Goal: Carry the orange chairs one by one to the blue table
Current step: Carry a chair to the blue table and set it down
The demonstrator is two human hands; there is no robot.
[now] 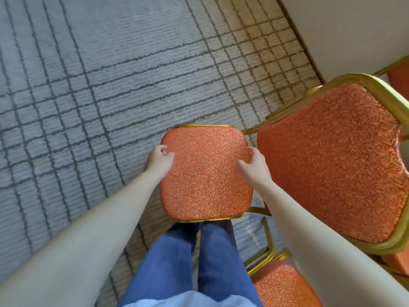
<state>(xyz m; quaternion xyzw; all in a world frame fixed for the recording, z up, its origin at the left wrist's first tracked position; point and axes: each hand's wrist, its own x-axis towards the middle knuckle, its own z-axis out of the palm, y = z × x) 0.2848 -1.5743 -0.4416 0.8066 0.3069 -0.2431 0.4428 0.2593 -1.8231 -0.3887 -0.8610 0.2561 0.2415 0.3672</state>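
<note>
Holding: a person stands over an orange chair [205,173] and has it by both sides of the seat cushion.
Left hand: the left hand [158,161] grips the cushion's left edge, thumb lying on the patterned fabric and fingers curled down over the side.
Right hand: the right hand [254,163] grips the opposite edge the same way, thumb on top and fingers wrapped round the side, out of sight below.
Chair position: the seat is directly in front of the person's legs, its near edge just above the knees of the blue jeans [177,258]; whether its legs touch the floor cannot be told.
Frame: a gold frame [205,126] shows along the far and near edges of the cushion.
Fabric: orange with a fine darker swirl pattern.
Neighbour: a second orange chair [332,165] stands just beside the held one on the person's right, its large gold-rimmed cushion close to the right hand but apart from it.
Others: a third orange cushion [281,286] with gold tubing sits low on the right, partly behind the right forearm, and a sliver of another [400,78] shows at the right edge.
Floor: grey and beige carpet [88,85] crossed by dark grid lines.
Wall: a pale wall [354,29] runs behind the chairs on the right.
</note>
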